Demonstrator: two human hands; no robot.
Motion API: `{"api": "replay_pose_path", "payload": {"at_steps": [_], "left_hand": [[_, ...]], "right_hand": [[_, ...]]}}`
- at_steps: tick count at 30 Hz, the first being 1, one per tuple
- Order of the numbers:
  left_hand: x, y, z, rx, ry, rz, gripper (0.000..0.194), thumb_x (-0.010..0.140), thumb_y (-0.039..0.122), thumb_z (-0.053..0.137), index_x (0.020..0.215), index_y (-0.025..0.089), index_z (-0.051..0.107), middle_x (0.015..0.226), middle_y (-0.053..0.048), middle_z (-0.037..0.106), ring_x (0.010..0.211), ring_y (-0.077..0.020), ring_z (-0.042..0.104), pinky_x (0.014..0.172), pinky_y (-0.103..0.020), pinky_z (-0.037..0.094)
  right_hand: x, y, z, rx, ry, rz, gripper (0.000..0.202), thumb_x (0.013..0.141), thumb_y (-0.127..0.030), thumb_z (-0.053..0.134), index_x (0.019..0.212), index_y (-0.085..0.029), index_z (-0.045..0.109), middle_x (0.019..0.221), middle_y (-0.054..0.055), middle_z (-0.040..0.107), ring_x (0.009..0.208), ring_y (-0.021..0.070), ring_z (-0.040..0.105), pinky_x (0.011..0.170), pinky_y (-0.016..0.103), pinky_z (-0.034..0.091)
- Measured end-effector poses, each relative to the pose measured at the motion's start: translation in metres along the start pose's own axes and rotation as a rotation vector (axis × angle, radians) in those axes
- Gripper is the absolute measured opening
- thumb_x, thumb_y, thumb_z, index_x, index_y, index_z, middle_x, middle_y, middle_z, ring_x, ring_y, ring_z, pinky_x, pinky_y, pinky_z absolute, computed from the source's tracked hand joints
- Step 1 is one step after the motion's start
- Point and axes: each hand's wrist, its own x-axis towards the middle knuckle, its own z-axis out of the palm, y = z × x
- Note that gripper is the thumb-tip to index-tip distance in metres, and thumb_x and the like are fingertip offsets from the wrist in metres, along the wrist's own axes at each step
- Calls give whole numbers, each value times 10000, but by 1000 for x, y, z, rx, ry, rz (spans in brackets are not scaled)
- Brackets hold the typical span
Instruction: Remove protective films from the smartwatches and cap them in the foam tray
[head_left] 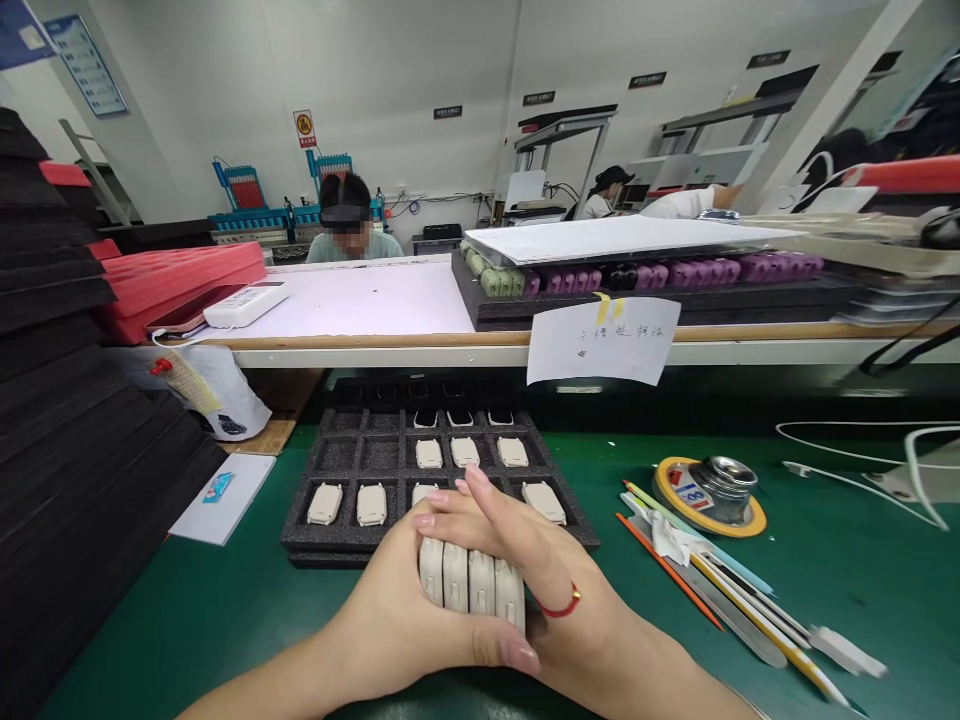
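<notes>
A glossy green tabletop (pixel 225 610) runs beneath a raised white shelf (pixel 367 305), with a plain white wall (pixel 420 60) behind. Around the hands, a tall stack of black foam sheets (pixel 67 450) stands at ten o'clock, a black foam compartment tray (pixel 322 555) at twelve, slender tools (pixel 739 590) at three. Four rounded cream cases (pixel 456 580) stand side by side at the tray's six o'clock, clamped between the left hand (pixel 397 590), curled around from nine o'clock, and the right hand (pixel 544 560), its fingers laid over their tops from two.
</notes>
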Motion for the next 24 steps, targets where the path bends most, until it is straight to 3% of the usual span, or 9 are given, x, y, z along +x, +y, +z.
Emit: {"api": "replay_pose_path", "payload": {"at_steps": [2, 4, 7, 10, 13, 14, 18, 21, 24], "left_hand": [[-2, 0, 1, 62, 58, 27, 613, 568, 136, 894, 1119, 201, 634, 1097, -35, 695, 1048, -240, 649, 886, -322, 540], [-6, 1, 1, 160, 89, 70, 581, 610, 172, 884, 1138, 218, 647, 1097, -35, 715, 1026, -236, 666, 891, -327, 545], [-12, 4, -1, 341, 109, 144, 487, 637, 200, 880, 1079, 241, 681, 1096, -35, 738, 1019, -240, 684, 847, -299, 563], [-15, 6, -2, 468, 111, 256, 418, 691, 185, 842, 1070, 257, 680, 1146, -38, 739, 1045, -235, 695, 844, -281, 569], [-16, 8, -1, 503, 96, 393, 394, 702, 131, 821, 1051, 250, 682, 1123, -34, 746, 1046, -225, 700, 907, -296, 553], [-16, 8, 0, 480, 93, 399, 389, 697, 118, 821, 1038, 248, 686, 1102, -31, 749, 1040, -223, 701, 907, -297, 551], [-14, 4, -1, 68, 4, 118, 443, 659, 222, 879, 1051, 239, 674, 998, -28, 747, 948, -211, 720, 814, -276, 566], [-10, -2, -3, -349, -144, -90, 399, 765, 390, 801, 1086, 197, 665, 950, -49, 733, 928, -214, 730, 815, -293, 570], [-5, -7, -5, -549, -161, -184, 313, 845, 386, 721, 1051, 152, 699, 947, -62, 727, 928, -199, 734, 823, -271, 567]], "right_hand": [[-2, -7, -5, -48, -55, 73, 915, 912, -164, 621, 1583, -228, 2, 1493, 125, 492, 1434, 258, 385, 1184, 484, 336], [-5, -13, -11, -24, -84, 164, 1012, 862, -295, 720, 1584, -223, 14, 1573, 137, 367, 1467, 290, 312, 1190, 471, 323], [-9, -17, -20, 79, 22, 234, 1038, 816, -442, 760, 1579, -254, 82, 1541, 128, 413, 1434, 289, 378, 1173, 423, 364], [-10, -12, -28, 133, 214, 264, 647, 920, -358, 655, 1480, -286, 338, 1386, 103, 561, 1352, 267, 487, 1141, 426, 406], [-8, -7, -38, 157, 284, 230, 122, 937, -304, 629, 1042, -271, 573, 1120, 59, 669, 1195, 240, 606, 1051, 387, 493], [-7, -7, -41, 140, 245, 196, 139, 900, -335, 682, 926, -262, 567, 1067, 49, 677, 1152, 240, 628, 1024, 372, 513], [-1, -9, -50, -24, -61, 110, 361, 684, -372, 878, 884, -243, 607, 1203, 85, 648, 1212, 279, 599, 995, 346, 535], [2, -10, -46, -33, -70, 161, 203, 785, -197, 789, 838, -225, 595, 1186, 94, 648, 1146, 249, 643, 879, 289, 576], [6, -9, -40, 59, -19, 248, 160, 786, -155, 754, 794, -214, 606, 1084, 73, 672, 906, 193, 707, 722, 244, 584]]}}
